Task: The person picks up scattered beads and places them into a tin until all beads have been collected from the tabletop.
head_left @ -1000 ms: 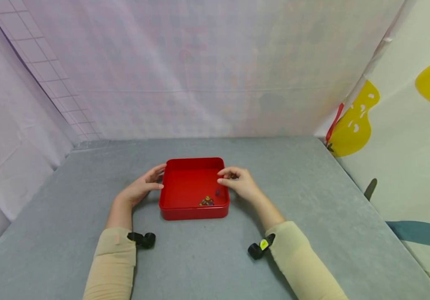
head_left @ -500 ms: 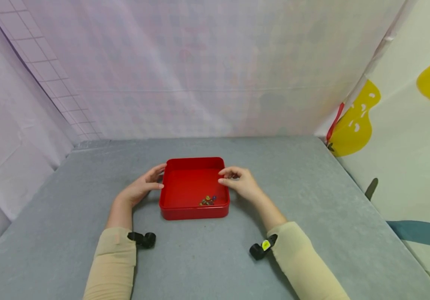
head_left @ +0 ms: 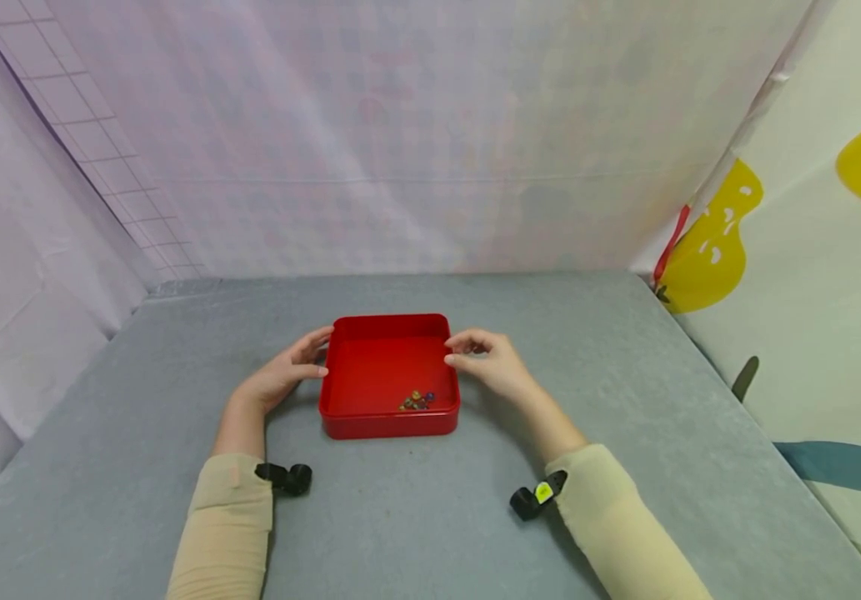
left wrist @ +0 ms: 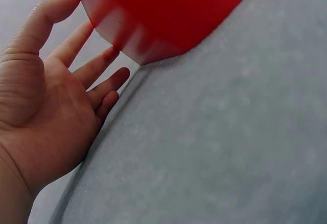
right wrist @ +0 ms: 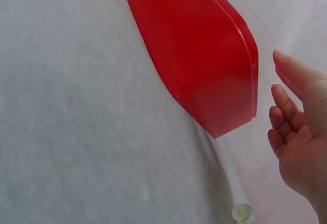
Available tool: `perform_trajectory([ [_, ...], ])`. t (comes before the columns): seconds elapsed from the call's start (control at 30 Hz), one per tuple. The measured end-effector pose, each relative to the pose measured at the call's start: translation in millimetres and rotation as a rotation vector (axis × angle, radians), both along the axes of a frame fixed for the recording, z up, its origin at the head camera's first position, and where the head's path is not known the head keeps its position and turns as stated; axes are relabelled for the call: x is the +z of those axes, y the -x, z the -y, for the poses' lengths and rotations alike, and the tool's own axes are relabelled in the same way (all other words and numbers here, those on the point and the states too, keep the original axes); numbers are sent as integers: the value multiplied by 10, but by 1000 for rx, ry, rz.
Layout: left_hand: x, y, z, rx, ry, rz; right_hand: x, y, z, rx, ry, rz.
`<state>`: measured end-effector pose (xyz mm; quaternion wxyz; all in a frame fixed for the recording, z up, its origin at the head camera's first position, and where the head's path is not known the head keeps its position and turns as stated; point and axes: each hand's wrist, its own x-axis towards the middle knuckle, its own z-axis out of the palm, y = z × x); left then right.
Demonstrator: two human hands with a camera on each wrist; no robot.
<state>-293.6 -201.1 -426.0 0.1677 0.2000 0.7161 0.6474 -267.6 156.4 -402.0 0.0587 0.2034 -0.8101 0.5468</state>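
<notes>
A square red tray (head_left: 388,426) with upright walls sits on the grey table. Near its front right corner, inside, lies a small heap of shiny gold, green and blue pieces (head_left: 417,401), too small to identify. My left hand (head_left: 281,377) rests against the tray's left wall, fingers extended; in the left wrist view the thumb and fingertips of that hand (left wrist: 56,98) meet the red side. On the opposite side, my right hand (head_left: 492,362) hovers at the right rim, thumb and forefinger apart. Nothing shows between its loosely bent fingers in the right wrist view.
The grey table (head_left: 392,533) spreads around the tray on all sides. Pale cloth (head_left: 415,150) hangs behind it, and a white sheet with yellow shapes (head_left: 708,258) borders the right edge. Black wrist cameras (head_left: 297,480) sit by both sleeves.
A small dark piece, apart on the right a second ago, has joined the heap. My right hand has drawn back slightly rightward from over the tray. The left hand stays put.
</notes>
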Motion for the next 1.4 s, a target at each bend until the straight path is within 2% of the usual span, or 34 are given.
perform_trajectory([
  [0.2, -13, 11, 3, 3, 6, -9, 36, -28, -52, -5, 17, -8],
  [0.43, 1, 1, -14, 8, 9, 1, 303, -248, -58, -19, 16, -2],
  [0.57, 10, -7, -21, 12, 7, 6, 341, -288, -107, -30, 3, -13],
  [0.83, -6, -7, -15, 13, 8, 5, 312, -284, -234, -60, -19, -1],
  [1.07, -13, -9, -12, 16, 13, 2, 61, -85, -429, -76, -36, 5],
  [1.4, -21, -1, -15, 23, 17, 4, -7, -56, -603, -49, -34, -5],
])
